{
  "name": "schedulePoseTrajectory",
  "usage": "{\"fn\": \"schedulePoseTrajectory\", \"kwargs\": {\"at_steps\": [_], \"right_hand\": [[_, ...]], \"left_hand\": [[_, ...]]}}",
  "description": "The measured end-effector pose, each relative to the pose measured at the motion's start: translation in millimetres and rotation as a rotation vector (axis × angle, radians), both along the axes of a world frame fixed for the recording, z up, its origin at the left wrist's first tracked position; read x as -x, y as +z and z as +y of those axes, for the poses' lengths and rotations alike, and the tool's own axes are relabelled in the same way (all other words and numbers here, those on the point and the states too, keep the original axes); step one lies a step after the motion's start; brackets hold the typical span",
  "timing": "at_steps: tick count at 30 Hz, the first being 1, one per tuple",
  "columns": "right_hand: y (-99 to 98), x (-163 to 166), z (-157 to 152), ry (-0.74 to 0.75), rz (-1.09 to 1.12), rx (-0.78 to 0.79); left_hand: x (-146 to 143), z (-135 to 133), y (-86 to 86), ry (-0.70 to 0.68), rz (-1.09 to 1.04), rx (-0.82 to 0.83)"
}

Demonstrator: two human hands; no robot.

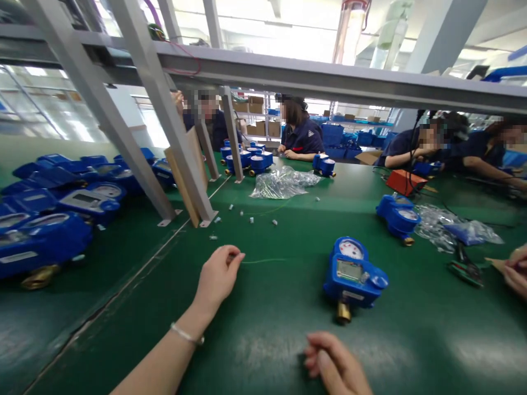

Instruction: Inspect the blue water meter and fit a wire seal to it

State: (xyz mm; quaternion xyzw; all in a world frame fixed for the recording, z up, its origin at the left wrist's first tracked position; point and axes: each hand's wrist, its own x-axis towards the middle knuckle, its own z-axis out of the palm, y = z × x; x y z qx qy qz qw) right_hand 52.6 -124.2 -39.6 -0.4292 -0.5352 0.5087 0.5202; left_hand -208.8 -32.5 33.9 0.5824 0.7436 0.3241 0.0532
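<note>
Already the left hand (217,277) pinches a thin wire (263,260) — the right hand (335,365) rests curled, empty; the water meter (354,277) lies untouched, unsealed.

Blue meter (354,276): glossy plastic, brass fitting. Table mat (263,340): smooth green, slight sheen. Bags (284,182): clear crinkled plastic.
</note>
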Motion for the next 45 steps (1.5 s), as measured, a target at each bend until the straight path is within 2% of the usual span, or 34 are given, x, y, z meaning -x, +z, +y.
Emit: {"fn": "schedulePoseTrajectory", "kwargs": {"at_steps": [2,3,5,7,10,13,15,17,20,23,25,27,29,31,33,35,38,45], "right_hand": [[9.0,23,2,0.156,0.189,0.331],[16.0,31,7,0.193,0.263,0.387],[32.1,37,17,0.175,0.336,0.328],[46.6,33,27,0.061,0.373,0.221],[58.2,15,35,-0.106,0.519,0.156],[59.6,-12,32,-0.177,0.542,0.096],[59.0,-32,28,-0.213,0.444,0.032],[59.5,-53,23,-0.247,0.317,-0.025],[64.1,-85,18,-0.323,0.060,-0.072],[70.5,-114,20,-0.367,-0.212,-0.115],[72.8,-130,24,-0.396,-0.374,-0.172],[72.1,-145,31,-0.424,-0.529,-0.243],[69.2,-156,38,-0.436,-0.679,-0.313],[65.6,-164,44,-0.439,-0.836,-0.382],[63.2,-168,48,-0.437,-0.978,-0.441],[62.4,-168,51,-0.417,-1.078,-0.471],[63.4,-165,54,-0.375,-1.165,-0.476],[65.3,-162,61,-0.329,-1.251,-0.496]], "left_hand": [[-44,-30,-1.9,-0.095,-0.118,0.006],[-64,-45,-4.5,-0.138,-0.276,0.005],[-98,-71,-12.6,-0.234,-0.444,0.043],[-118,-87,-22.9,-0.289,-0.527,0.095],[-130,-93,-36.2,-0.322,-0.630,0.253],[-137,-88,-37.9,-0.442,-0.658,0.428],[-142,-80,-30.6,-0.547,-0.578,0.431],[-148,-65,-19.8,-0.586,-0.493,0.339],[-151,-34,-7.8,-0.505,-0.496,0.208],[-154,-8,-7.5,-0.422,-0.609,0.204],[-159,-4,-11.3,-0.381,-0.618,0.154],[-170,-12,-16.2,-0.378,-0.610,0.118],[-186,-27,-22.4,-0.483,-0.714,0.260],[-207,-41,-29.9,-0.581,-0.942,0.524],[-229,-48,-37.4,-0.591,-1.178,0.687],[-249,-46,-42.9,-0.540,-1.346,0.706],[-269,-33,-46.7,-0.482,-1.475,0.654],[-277,-15,-57.3,-0.451,-1.510,0.564]]}}
